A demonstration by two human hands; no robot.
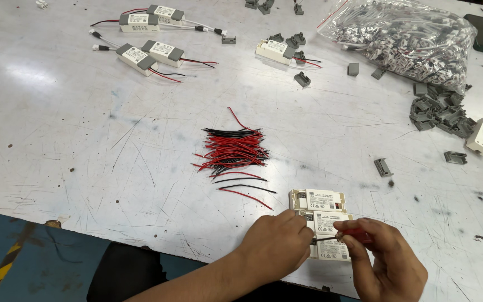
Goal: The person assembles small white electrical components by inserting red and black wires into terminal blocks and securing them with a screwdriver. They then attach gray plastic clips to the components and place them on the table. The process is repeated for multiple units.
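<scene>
**Hands on a white module box at the near table edge**

Left hand is curled, fingers together, pressed on the left end of a white rectangular module box lying at the near edge of the scratched white table. Right hand is pinched shut on a red-handled screwdriver, its thin shaft pointing left across the box. The box has a white label with small dark print on top. A second white box with the same label touches it on the far side.

Just beyond lies a loose pile of red and black wires. Far left: four finished white modules with grey end caps, labelled, wires attached. Far right: a clear plastic bag stuffed with small white and grey parts; beside it a heap of loose grey caps.
</scene>
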